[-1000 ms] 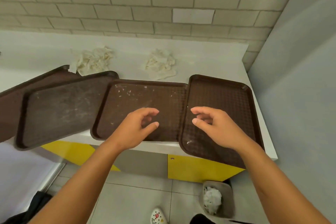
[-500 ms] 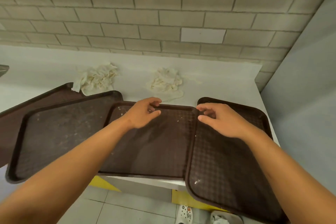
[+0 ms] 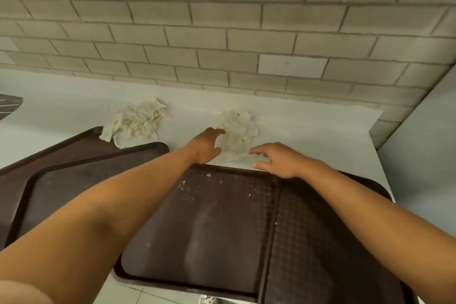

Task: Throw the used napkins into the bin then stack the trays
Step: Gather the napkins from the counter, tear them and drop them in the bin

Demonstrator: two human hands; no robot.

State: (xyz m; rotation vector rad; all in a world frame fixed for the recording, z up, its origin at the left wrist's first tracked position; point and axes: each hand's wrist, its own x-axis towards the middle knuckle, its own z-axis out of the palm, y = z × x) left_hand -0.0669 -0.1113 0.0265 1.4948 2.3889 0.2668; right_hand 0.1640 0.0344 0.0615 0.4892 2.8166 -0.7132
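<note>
Beside the crumpled napkin [image 3: 238,132], both hands' fingers spread, holding nothing; contact unclear.

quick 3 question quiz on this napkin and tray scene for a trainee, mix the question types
1. True or false: the left hand already holds a napkin clear of the counter.
2. How many crumpled napkin piles lie on the counter? A) one B) two C) four
3. Fill in: both hands reach toward the ____ napkin pile, not the left napkin pile.

Key:
1. False; its fingers are open at the pile's edge, and the right hand is open too.
2. B
3. right; it lies behind the middle tray.
</note>
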